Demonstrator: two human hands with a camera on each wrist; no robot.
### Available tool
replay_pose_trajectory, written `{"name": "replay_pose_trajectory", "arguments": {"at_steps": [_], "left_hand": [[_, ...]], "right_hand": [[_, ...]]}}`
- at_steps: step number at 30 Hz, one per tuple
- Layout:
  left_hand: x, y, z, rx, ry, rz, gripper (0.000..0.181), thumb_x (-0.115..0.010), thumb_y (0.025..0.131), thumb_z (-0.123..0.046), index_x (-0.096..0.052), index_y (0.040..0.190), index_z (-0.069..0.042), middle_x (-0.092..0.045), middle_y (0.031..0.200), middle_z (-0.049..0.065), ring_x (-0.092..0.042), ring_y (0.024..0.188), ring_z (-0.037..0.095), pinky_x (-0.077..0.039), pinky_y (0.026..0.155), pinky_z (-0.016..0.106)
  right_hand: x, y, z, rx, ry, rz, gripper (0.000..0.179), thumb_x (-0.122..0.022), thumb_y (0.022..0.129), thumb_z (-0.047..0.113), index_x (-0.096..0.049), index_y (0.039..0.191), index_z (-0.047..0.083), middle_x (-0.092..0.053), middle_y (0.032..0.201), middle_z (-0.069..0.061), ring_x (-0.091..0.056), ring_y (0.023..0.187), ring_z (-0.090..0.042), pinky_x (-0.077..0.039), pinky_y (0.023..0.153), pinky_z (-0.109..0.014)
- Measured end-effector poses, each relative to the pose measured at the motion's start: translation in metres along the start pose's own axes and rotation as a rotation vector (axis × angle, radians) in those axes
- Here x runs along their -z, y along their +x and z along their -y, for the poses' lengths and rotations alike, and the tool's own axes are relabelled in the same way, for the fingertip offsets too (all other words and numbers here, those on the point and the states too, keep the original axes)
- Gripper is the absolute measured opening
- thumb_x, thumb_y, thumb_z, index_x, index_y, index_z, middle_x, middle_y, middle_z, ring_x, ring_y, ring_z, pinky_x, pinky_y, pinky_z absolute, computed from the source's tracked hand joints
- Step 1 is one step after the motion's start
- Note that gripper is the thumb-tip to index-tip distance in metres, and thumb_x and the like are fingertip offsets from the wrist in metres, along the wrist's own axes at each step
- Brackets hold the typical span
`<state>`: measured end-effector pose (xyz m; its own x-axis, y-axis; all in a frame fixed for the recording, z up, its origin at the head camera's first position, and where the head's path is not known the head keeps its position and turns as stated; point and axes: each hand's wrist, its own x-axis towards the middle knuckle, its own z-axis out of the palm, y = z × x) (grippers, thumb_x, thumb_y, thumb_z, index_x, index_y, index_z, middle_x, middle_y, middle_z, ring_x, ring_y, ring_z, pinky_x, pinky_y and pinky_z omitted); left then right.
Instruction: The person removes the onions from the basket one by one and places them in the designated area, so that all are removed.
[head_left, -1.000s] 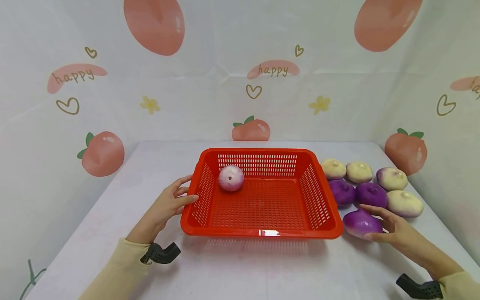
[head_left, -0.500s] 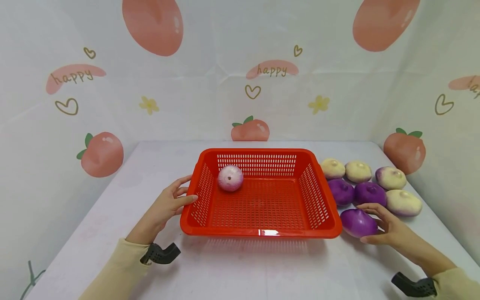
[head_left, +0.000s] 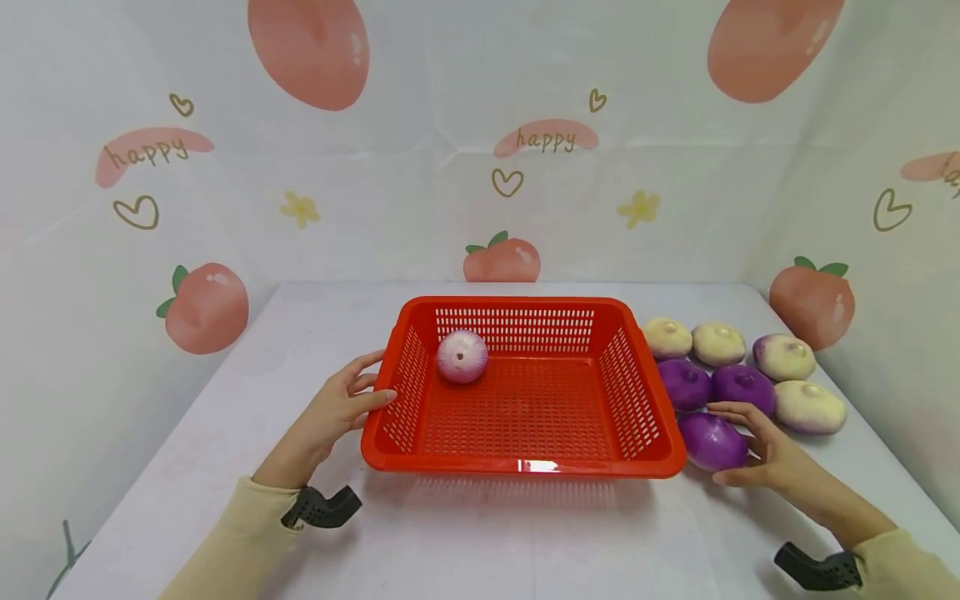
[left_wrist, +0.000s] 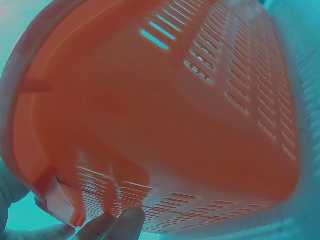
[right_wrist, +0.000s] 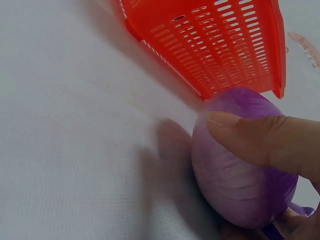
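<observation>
A red slotted plastic basket [head_left: 450,464] stands on the white-covered table, with one pinkish-white onion [head_left: 462,357] in its back left part. My left hand [head_left: 337,408] grips the basket's left side, thumb over the rim and fingers against the outer wall; the left wrist view shows fingertips [left_wrist: 131,220] under the rim. Just right of the basket, my right hand [head_left: 776,454] holds a purple onion [head_left: 711,443], thumb on the near side and fingers beyond. In the right wrist view the onion's paler side [right_wrist: 227,182] faces the camera; whether it touches the table I cannot tell.
Behind the right hand, two dark purple onions [head_left: 742,387] and several cream-coloured ones [head_left: 810,407] lie close together along the basket's right side. A patterned cloth backdrop [head_left: 420,208] rises behind the table [head_left: 480,542].
My right hand has shifted a little left with the purple onion, bringing it nearer the basket. The onion has turned slightly in the fingers. My left hand and the basket stay where they were.
</observation>
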<state>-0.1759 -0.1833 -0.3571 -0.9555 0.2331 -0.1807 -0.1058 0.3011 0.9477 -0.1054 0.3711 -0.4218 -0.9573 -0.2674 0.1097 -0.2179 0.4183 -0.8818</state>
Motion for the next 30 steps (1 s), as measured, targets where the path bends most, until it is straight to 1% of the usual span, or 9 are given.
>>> {"name": "replay_pose_trajectory", "arguments": {"at_steps": [2, 6, 8, 10, 17, 20, 24, 27, 30], "left_hand": [[0.0001, 0.0002, -0.0002, 0.001, -0.001, 0.001, 0.072, -0.063, 0.094, -0.021, -0.023, 0.153, -0.013, -0.048, 0.139, 0.026, -0.063, 0.108, 0.026, -0.057, 0.086, 0.043], [0.0001, 0.0007, -0.0004, 0.004, 0.0, -0.001, 0.072, -0.063, 0.094, -0.021, -0.023, 0.153, -0.014, -0.048, 0.139, 0.026, -0.063, 0.108, 0.026, -0.057, 0.085, 0.043], [-0.0001, 0.0008, -0.0005, 0.007, 0.001, -0.004, 0.072, -0.063, 0.094, -0.021, -0.023, 0.153, -0.014, -0.048, 0.139, 0.026, -0.062, 0.109, 0.026, -0.057, 0.086, 0.043], [-0.0002, 0.0008, -0.0006, 0.01, 0.003, -0.006, 0.072, -0.063, 0.094, -0.021, -0.023, 0.153, -0.014, -0.048, 0.139, 0.026, -0.062, 0.109, 0.026, -0.057, 0.086, 0.043], [-0.0002, 0.001, 0.0001, 0.001, 0.004, -0.003, 0.071, -0.063, 0.094, -0.02, -0.024, 0.153, -0.013, -0.048, 0.138, 0.026, -0.063, 0.107, 0.026, -0.057, 0.085, 0.043], [0.0, 0.001, 0.0005, -0.001, 0.005, -0.004, 0.071, -0.063, 0.094, -0.02, -0.024, 0.153, -0.012, -0.048, 0.138, 0.027, -0.064, 0.106, 0.026, -0.057, 0.085, 0.043], [-0.0007, 0.0003, -0.0001, -0.007, 0.004, -0.002, 0.071, -0.064, 0.093, -0.02, -0.024, 0.152, -0.012, -0.049, 0.137, 0.027, -0.064, 0.105, 0.024, -0.058, 0.084, 0.043], [-0.001, -0.0008, -0.0014, -0.019, -0.008, 0.009, 0.072, -0.063, 0.094, -0.019, -0.023, 0.153, -0.011, -0.049, 0.136, 0.028, -0.065, 0.103, 0.023, -0.058, 0.084, 0.042], [-0.0009, -0.0016, -0.0023, -0.03, -0.023, 0.019, 0.073, -0.063, 0.094, -0.018, -0.022, 0.153, -0.009, -0.049, 0.135, 0.029, -0.065, 0.102, 0.022, -0.058, 0.084, 0.041]], "right_hand": [[0.0003, 0.0004, 0.0003, -0.021, 0.006, 0.013, 0.079, -0.074, 0.075, -0.006, -0.034, 0.141, 0.011, -0.042, 0.128, 0.026, -0.044, 0.109, 0.012, -0.046, 0.081, -0.01], [0.0012, 0.0015, 0.0015, -0.103, 0.005, 0.041, 0.082, -0.075, 0.077, 0.001, -0.03, 0.145, 0.014, -0.038, 0.127, 0.027, -0.043, 0.107, 0.014, -0.051, 0.079, -0.016], [0.0013, 0.0019, 0.0026, -0.126, -0.006, 0.048, 0.083, -0.075, 0.077, 0.004, -0.029, 0.145, 0.014, -0.037, 0.127, 0.027, -0.042, 0.106, 0.015, -0.051, 0.079, -0.016], [0.0009, 0.0015, 0.0035, -0.124, -0.011, 0.052, 0.084, -0.076, 0.077, 0.005, -0.029, 0.145, 0.012, -0.037, 0.127, 0.027, -0.041, 0.107, 0.016, -0.05, 0.08, -0.016], [-0.0005, 0.0004, 0.0025, -0.057, 0.014, 0.064, 0.087, -0.076, 0.075, 0.001, -0.027, 0.147, 0.009, -0.039, 0.133, 0.022, -0.04, 0.112, 0.016, -0.046, 0.082, -0.012], [-0.0006, -0.0001, 0.0029, -0.064, 0.013, 0.073, 0.089, -0.076, 0.075, 0.002, -0.025, 0.148, 0.008, -0.038, 0.135, 0.02, -0.039, 0.112, 0.017, -0.045, 0.082, -0.011], [0.0005, -0.0004, 0.0021, -0.087, 0.007, 0.089, 0.093, -0.077, 0.075, 0.004, -0.022, 0.15, 0.011, -0.034, 0.137, 0.02, -0.035, 0.113, 0.019, -0.044, 0.083, -0.01], [0.001, -0.0006, 0.0014, -0.1, -0.002, 0.104, 0.094, -0.076, 0.076, 0.006, -0.02, 0.152, 0.013, -0.031, 0.139, 0.023, -0.032, 0.113, 0.021, -0.043, 0.083, -0.01], [0.001, -0.0006, 0.0012, -0.095, -0.007, 0.115, 0.094, -0.075, 0.077, 0.006, -0.021, 0.152, 0.014, -0.028, 0.142, 0.025, -0.031, 0.114, 0.021, -0.043, 0.082, -0.011]]}}
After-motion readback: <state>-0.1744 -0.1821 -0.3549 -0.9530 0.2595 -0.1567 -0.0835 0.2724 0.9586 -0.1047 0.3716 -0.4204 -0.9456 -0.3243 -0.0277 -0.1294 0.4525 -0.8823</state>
